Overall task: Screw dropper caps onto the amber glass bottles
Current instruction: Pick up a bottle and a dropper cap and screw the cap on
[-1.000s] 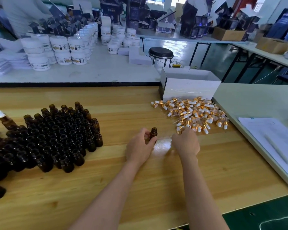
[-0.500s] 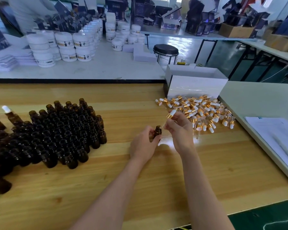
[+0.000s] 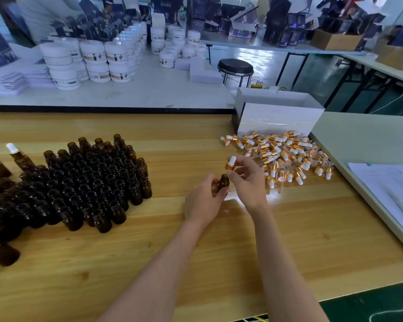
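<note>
Left hand grips an amber bottle upright on the wooden surface, steadying its open neck; right hand pinches a dropper cap just above, apparently to thread it in

Amber bottle half behind left hand; capped bottles partly off-frame.

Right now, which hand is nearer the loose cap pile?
Right: the right hand hovers at the left edge of the cap pile; left hand sits farther left, gripping a bottle.
</note>
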